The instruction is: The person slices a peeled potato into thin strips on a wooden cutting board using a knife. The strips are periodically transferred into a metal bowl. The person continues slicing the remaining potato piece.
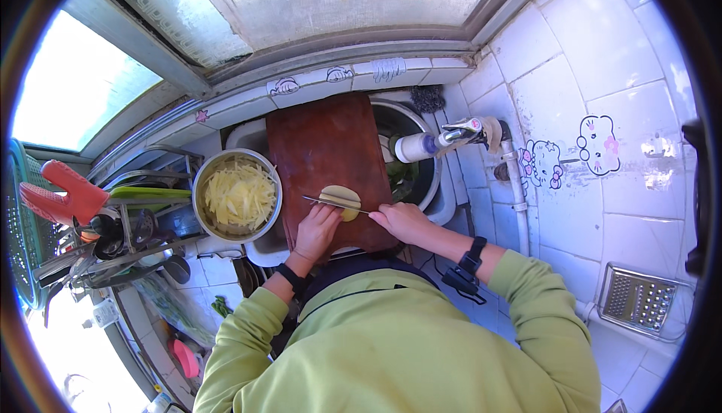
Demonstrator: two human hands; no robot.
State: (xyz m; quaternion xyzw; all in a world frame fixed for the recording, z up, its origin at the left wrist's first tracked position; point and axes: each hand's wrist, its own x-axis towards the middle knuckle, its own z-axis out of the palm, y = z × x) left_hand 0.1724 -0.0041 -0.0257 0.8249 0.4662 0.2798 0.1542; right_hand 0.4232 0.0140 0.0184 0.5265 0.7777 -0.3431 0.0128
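A peeled potato (341,194) lies on a reddish-brown cutting board (330,131), with the thin blade of a kitchen knife (331,201) across it. My right hand (401,221) grips the knife's handle, which is mostly hidden by the fingers. The fingertips of my left hand (318,228) rest on the near side of the potato, close beside the blade. Left of the board stands a metal bowl (198,210) holding pale potato shreds (240,194).
The board spans a sink, where a metal basin (431,187) holds leafy greens. A faucet (463,131) reaches in from the right. At left stands a dish rack (169,201) with utensils and a red silicone mitt (70,194). A metal grater (637,300) hangs at right.
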